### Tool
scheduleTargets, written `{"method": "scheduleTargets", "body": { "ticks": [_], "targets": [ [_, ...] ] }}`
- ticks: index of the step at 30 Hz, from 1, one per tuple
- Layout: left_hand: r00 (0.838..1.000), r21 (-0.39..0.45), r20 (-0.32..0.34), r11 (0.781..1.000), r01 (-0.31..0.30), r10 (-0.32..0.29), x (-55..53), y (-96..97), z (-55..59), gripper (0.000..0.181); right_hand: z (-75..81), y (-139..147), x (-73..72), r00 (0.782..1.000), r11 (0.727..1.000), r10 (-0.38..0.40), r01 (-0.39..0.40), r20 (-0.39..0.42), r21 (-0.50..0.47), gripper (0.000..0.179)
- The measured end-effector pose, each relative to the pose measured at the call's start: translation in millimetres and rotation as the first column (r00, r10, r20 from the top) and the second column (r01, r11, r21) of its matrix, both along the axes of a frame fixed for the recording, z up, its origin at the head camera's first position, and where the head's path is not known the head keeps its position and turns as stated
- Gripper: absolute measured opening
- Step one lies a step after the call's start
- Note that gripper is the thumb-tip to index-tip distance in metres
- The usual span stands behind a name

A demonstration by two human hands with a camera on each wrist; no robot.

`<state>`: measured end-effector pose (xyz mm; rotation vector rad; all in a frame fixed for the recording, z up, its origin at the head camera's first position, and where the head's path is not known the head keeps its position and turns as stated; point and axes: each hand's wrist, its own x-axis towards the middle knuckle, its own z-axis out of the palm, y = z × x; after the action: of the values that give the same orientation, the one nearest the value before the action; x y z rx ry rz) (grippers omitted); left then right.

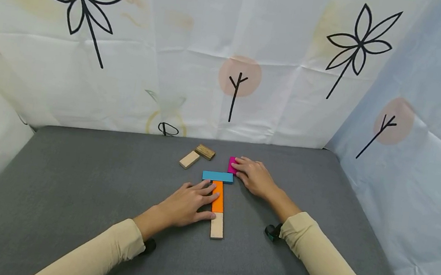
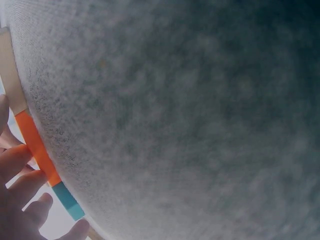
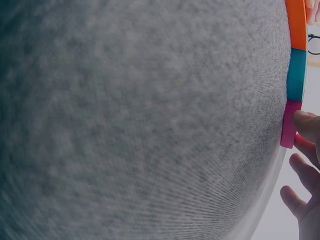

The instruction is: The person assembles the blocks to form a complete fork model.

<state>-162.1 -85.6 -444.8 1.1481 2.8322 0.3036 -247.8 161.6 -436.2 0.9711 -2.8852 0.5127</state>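
Flat wooden blocks lie in a T shape in the head view. A plain block [image 1: 217, 227] forms the foot, an orange block [image 1: 218, 201] the stem above it, and a blue block [image 1: 215, 176] crosses the top. My left hand [image 1: 191, 203] has its fingers spread, fingertips at the orange block and thumb at the top of the plain one. At the blue block's right end stands a magenta block [image 1: 231, 162], which my right hand [image 1: 255, 176] pinches between thumb and fingers. The right wrist view shows the thumb on that magenta block [image 3: 289, 131], its other fingers spread.
Beyond the blue block, a second plain block [image 1: 190, 159] and a brown block [image 1: 205, 152] lie corner to corner. Everything is on a grey cloth-covered table [image 1: 86, 185]. White printed curtains [image 1: 197, 61] hang around its back and sides.
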Motion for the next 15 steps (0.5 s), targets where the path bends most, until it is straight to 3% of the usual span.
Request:
{"method": "scheduleTargets", "body": {
  "ticks": [15],
  "targets": [
    [1.000, 0.005, -0.014, 1.000, 0.002, -0.002, 0.3, -0.9, -0.1, 0.065, -0.9, -2.0, -0.6, 0.999, 0.999, 0.021, -0.022, -0.036, -0.029, 0.033]
  ]
}}
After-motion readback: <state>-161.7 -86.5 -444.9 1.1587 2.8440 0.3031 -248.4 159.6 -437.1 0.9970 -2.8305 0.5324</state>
